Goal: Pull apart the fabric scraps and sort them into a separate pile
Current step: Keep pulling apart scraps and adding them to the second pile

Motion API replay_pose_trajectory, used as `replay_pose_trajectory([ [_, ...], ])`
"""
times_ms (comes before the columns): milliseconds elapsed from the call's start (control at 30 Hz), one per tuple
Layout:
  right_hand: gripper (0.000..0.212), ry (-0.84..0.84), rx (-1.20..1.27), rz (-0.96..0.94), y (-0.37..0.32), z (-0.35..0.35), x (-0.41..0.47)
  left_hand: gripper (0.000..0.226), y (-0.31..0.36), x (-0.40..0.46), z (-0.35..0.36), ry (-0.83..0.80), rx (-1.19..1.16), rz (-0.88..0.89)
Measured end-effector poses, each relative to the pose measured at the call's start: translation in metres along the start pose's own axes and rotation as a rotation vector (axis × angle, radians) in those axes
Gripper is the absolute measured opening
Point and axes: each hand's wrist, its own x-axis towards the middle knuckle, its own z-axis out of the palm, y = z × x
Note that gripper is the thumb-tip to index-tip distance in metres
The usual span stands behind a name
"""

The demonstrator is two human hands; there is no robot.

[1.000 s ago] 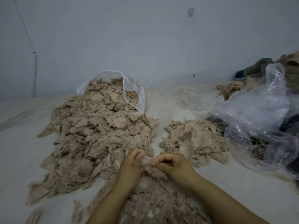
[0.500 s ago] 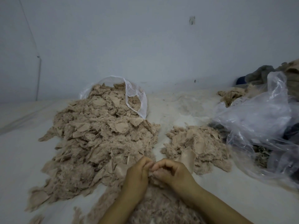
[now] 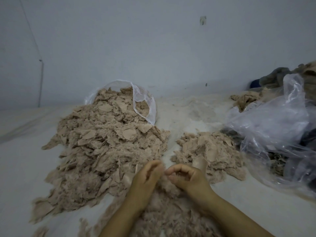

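Judging by the piles, the sorting is under way but far from finished. The big heap of scraps spreads from nine to eleven o'clock of the hands, spilling out of a clear bag that lies on its side at its far end. It is much the larger mass. The small pile sits at about one o'clock, just beside the right hand, and holds only a modest share of the fabric; this looks like the sorted pile. A bare strip of the white surface keeps the two apart.

The left hand and right hand meet at the bottom centre, over a fluffy clump that lies under and below the wrists at six o'clock. The right hand is curled, its fingertips pinched together at the fluff. The left hand is turned edge-on with its fingers bent toward the right; it seems to pinch the same tuft, though its grip is partly hidden and blurred. I judge that the step in hand is the pulling apart of one piece.

At three o'clock a crumpled plastic sheet covers darker cloth, untouched. Most of the work remains.
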Motion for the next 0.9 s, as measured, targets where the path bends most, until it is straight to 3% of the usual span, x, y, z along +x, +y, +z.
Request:
replay_pose_trajectory([
  [67,0.021,-0.014,0.023,0.031,0.002,0.001,0.000,0.022,-0.004,-0.002,0.007,-0.131,-0.004,-0.002],
  [133,0.025,0.004,0.053,0.033,0.001,0.001,0.001,0.011,-0.002,-0.002,0.006,-0.125,-0.047,0.019],
  [233,0.032,0.057,0.072,0.027,0.000,0.000,0.003,0.020,-0.002,0.002,0.001,-0.040,-0.077,0.023],
  [400,0.022,-0.020,0.004,-0.007,0.001,0.002,-0.001,0.026,0.000,-0.003,0.006,-0.112,-0.012,0.054],
  [633,0.021,0.061,0.043,-0.039,0.002,0.004,0.001,0.023,0.003,0.000,0.007,0.021,0.001,0.107],
  [800,0.020,0.140,0.048,-0.070,0.000,-0.003,0.003,0.027,0.001,0.004,-0.005,0.157,-0.118,0.044],
  [900,0.022,0.149,0.050,-0.070,0.002,-0.008,0.004,0.038,0.005,0.001,-0.004,0.103,-0.189,-0.013],
])
